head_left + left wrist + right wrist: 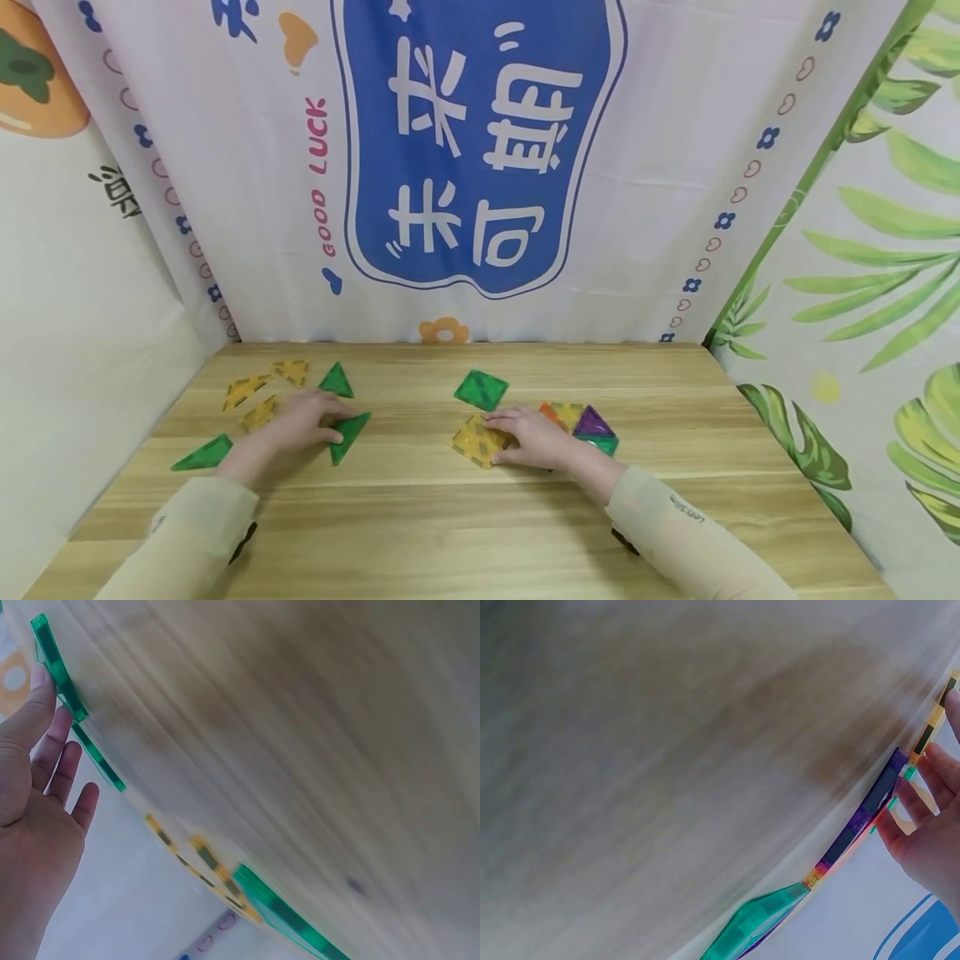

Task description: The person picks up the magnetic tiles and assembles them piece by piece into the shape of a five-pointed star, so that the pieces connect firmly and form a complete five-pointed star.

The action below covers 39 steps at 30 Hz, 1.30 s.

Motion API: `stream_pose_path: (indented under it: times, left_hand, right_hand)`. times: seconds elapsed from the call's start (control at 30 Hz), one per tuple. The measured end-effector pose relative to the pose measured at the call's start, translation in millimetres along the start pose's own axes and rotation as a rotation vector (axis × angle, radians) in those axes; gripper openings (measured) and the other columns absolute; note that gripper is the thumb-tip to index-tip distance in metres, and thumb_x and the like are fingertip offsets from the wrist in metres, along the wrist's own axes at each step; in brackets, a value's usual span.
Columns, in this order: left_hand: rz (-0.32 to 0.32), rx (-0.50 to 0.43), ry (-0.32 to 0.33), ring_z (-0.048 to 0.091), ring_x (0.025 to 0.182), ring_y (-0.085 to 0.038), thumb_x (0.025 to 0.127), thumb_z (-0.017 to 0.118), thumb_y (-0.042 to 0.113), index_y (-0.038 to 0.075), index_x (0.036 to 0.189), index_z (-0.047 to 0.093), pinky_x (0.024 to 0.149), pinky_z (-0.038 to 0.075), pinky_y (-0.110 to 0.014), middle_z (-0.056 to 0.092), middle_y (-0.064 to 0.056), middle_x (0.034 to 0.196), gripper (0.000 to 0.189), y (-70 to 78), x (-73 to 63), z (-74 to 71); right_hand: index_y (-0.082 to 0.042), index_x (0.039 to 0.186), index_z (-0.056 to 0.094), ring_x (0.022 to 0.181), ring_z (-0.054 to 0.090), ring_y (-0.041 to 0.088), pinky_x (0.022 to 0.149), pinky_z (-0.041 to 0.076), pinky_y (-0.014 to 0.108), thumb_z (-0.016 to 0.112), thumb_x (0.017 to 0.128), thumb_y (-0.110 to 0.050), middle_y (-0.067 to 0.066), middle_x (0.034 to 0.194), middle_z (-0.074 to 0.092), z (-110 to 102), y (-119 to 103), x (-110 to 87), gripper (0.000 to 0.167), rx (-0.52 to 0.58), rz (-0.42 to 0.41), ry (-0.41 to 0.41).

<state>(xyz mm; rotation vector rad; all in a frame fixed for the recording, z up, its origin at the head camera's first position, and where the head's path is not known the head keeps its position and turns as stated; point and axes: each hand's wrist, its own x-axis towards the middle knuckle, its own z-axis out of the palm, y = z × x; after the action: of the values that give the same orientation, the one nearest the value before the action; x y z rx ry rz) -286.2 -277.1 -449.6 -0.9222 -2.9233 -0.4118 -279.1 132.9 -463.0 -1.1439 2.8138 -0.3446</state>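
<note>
In the head view my left hand (300, 423) pinches a green triangular magnetic tile (349, 437) between thumb and fingers; the tile's edge also shows in the left wrist view. Another green triangle (337, 381) lies just beyond that hand. My right hand (542, 437) grips the right side of a yellow magnetic tile piece (472, 442), diamond-shaped from above, thumb at its near corner and fingers on its far edge. Behind it lies a green diamond (481, 389) with a seam across it. The right palm partly hides the near part of the yellow piece.
Yellow triangles (291, 372) lie at the left back, one partly behind the left hand. A green triangle (204, 454) lies farther left. Right of the right hand sits a cluster with orange, yellow, purple (594, 422) and teal tiles. A printed curtain (637, 233) hangs behind the wooden table (420, 533).
</note>
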Motion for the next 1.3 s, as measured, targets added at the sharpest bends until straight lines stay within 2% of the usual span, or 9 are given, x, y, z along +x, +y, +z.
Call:
stream_pose_path:
  times: [0.23, 0.43, 0.63, 0.8, 0.93, 1.07, 1.3]
  left_hand:
    - [0.004, -0.059, -0.047, 0.052, 0.106, -0.032, 0.078, 0.074, 0.018, 0.009, 0.118, 0.067, 0.093, 0.039, -0.059, 0.066, -0.004, 0.107, 0.041, 13.8, 17.0, 5.4]
    - [0.051, -0.076, -0.056, 0.051, 0.106, -0.032, 0.079, 0.074, 0.016, 0.007, 0.115, 0.067, 0.092, 0.036, -0.063, 0.065, -0.004, 0.104, 0.037, 26.8, 38.7, 11.6]
    - [0.068, -0.092, -0.052, 0.053, 0.106, -0.029, 0.078, 0.075, 0.013, 0.007, 0.114, 0.068, 0.093, 0.039, -0.056, 0.066, -0.004, 0.105, 0.037, 40.5, 52.5, 14.0]
    - [0.052, -0.100, -0.045, 0.052, 0.107, -0.026, 0.079, 0.075, 0.014, 0.007, 0.114, 0.068, 0.095, 0.041, -0.051, 0.067, -0.003, 0.107, 0.037, 48.2, 60.4, 16.3]
    - [0.041, -0.104, -0.026, 0.053, 0.108, -0.027, 0.078, 0.075, 0.016, 0.006, 0.113, 0.068, 0.096, 0.041, -0.050, 0.066, -0.004, 0.108, 0.036, 46.4, 64.2, 20.1]
    - [0.025, -0.108, 0.015, 0.053, 0.113, -0.034, 0.080, 0.075, 0.017, 0.003, 0.117, 0.065, 0.097, 0.040, -0.054, 0.063, -0.012, 0.116, 0.041, 38.6, 61.3, 18.3]
    - [-0.096, -0.093, 0.081, 0.043, 0.123, -0.045, 0.078, 0.077, 0.024, 0.000, 0.129, 0.054, 0.102, 0.028, -0.064, 0.052, -0.022, 0.132, 0.060, 14.7, 43.8, 5.7]
  right_hand:
    - [-0.015, 0.138, 0.049, 0.134, 0.039, 0.026, 0.111, 0.030, 0.045, 0.064, 0.087, -0.045, 0.002, 0.144, 0.045, -0.9, -0.5, 1.9, 0.062, 0.013, 0.001, -0.015]
    - [-0.014, 0.138, 0.050, 0.134, 0.039, 0.025, 0.111, 0.029, 0.044, 0.064, 0.086, -0.045, 0.003, 0.144, 0.046, -1.7, 0.2, 2.9, 0.062, 0.007, -0.008, -0.002]
    - [-0.013, 0.138, 0.050, 0.133, 0.039, 0.025, 0.111, 0.029, 0.043, 0.064, 0.087, -0.045, 0.003, 0.143, 0.046, -1.6, -0.9, 3.4, 0.062, 0.002, -0.014, 0.001]
    - [-0.013, 0.137, 0.050, 0.134, 0.039, 0.025, 0.111, 0.030, 0.043, 0.064, 0.087, -0.044, 0.003, 0.144, 0.046, -2.7, -2.7, 3.0, 0.061, 0.013, -0.011, -0.005]
    - [-0.013, 0.136, 0.051, 0.134, 0.038, 0.025, 0.111, 0.031, 0.044, 0.065, 0.086, -0.044, 0.003, 0.145, 0.044, -3.8, -3.2, 2.2, 0.061, 0.030, -0.015, -0.021]
    - [-0.013, 0.137, 0.050, 0.133, 0.040, 0.025, 0.110, 0.032, 0.042, 0.065, 0.087, -0.044, 0.004, 0.143, 0.045, -5.0, -4.6, 4.4, 0.061, 0.014, -0.028, -0.024]
    - [-0.018, 0.143, 0.042, 0.135, 0.038, 0.024, 0.109, 0.033, 0.041, 0.057, 0.091, -0.047, 0.003, 0.148, 0.039, -7.9, -21.4, 23.9, 0.062, -0.018, -0.017, -0.033]
